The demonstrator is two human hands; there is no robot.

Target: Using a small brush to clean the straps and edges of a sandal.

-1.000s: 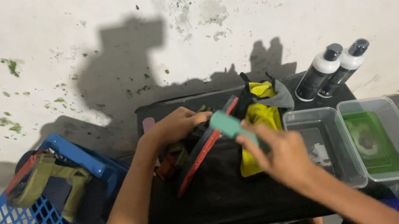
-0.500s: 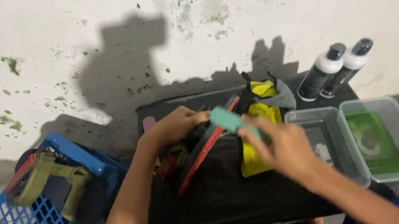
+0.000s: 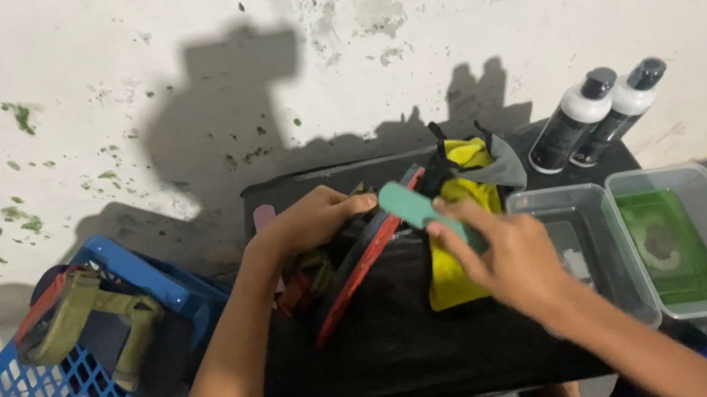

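Observation:
My right hand (image 3: 504, 254) grips a flat teal block (image 3: 410, 207) and holds its far end against a long red-edged dark piece (image 3: 364, 259) lying slantwise on a black stand (image 3: 399, 345). My left hand (image 3: 309, 221) rests curled over the upper part of that long piece and grips it. A yellow cloth (image 3: 458, 267) lies under my right hand, with a black-strapped yellow and grey bundle (image 3: 472, 158) just behind it.
Two clear plastic tubs sit at the right, one grey (image 3: 589, 244), one with green inside (image 3: 686, 242). Two dark bottles with pale caps (image 3: 595, 112) lean by the white wall. A blue crate (image 3: 68, 394) at the left holds an olive tool (image 3: 93, 317).
My right hand and the teal block have shifted slightly along the long piece. My left hand stays where it was.

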